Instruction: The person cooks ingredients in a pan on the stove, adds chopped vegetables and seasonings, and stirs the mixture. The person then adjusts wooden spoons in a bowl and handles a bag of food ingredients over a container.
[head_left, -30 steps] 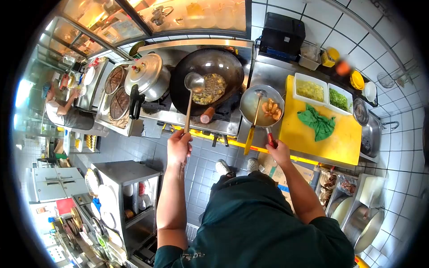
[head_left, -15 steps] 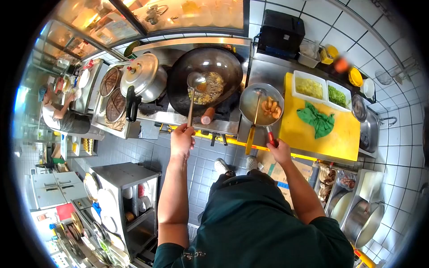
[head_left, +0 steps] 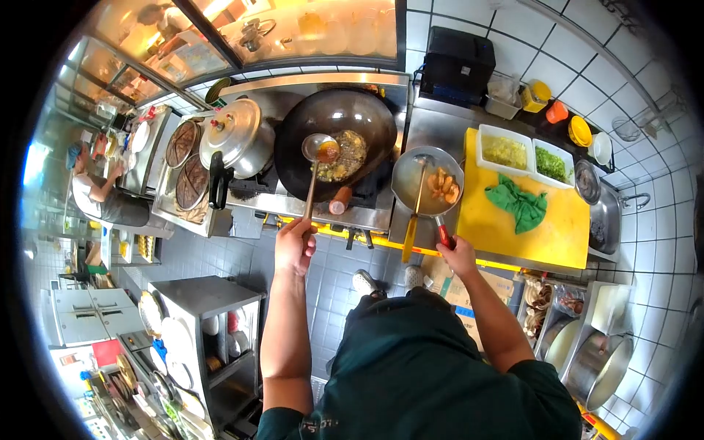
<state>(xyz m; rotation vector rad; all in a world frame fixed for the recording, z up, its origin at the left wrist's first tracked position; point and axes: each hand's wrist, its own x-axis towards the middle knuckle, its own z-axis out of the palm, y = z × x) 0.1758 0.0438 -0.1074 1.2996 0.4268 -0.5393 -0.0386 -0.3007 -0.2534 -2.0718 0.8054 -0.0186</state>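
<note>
My left hand (head_left: 295,246) is closed around the long handle of a ladle (head_left: 312,192). The ladle's bowl, with orange-brown liquid in it, hangs inside the dark wok (head_left: 374,117), beside a patch of bubbling oil and small chopped bits (head_left: 350,152). My right hand (head_left: 459,257) grips the red handle of a metal saucepan (head_left: 405,163) at the counter's edge. In that pan sit orange-brown pieces of food (head_left: 442,185) in cloudy liquid. A yellow-handled utensil (head_left: 411,235) leans in it, its handle sticking out toward me.
A pressure cooker (head_left: 233,136) stands left of the wok. On the right, a yellow cutting board (head_left: 484,231) holds a green cloth (head_left: 518,204) and two tubs of chopped vegetables (head_left: 506,150). A metal cabinet (head_left: 198,293) stands behind left. Another person (head_left: 103,187) works far left.
The ladle's bowl has shifted slightly left within the wok, and orange-brown liquid now shows in it. My right hand keeps its grip on the saucepan. A person now appears behind the window.
</note>
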